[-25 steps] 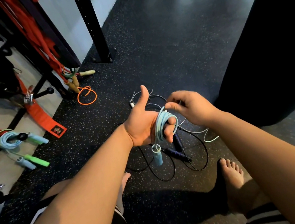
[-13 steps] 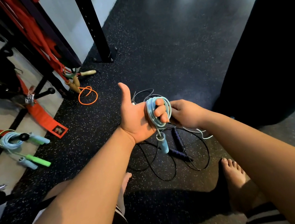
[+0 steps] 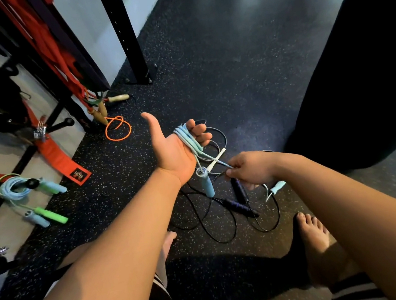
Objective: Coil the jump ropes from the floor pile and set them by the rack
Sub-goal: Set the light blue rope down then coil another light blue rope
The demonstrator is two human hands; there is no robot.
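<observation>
Black rubber flooring (image 3: 229,47) flecked with pale specks covers most of the room and catches soft patches of light at its far end, while a strip of pale bare floor (image 3: 1,147) runs along the left. A black perforated rack upright (image 3: 127,34) is bolted down by its base plate in front of a pale wall (image 3: 94,26), with red straps (image 3: 41,44) hanging to its left. A big black cylindrical bag (image 3: 355,70) fills the right side.
</observation>
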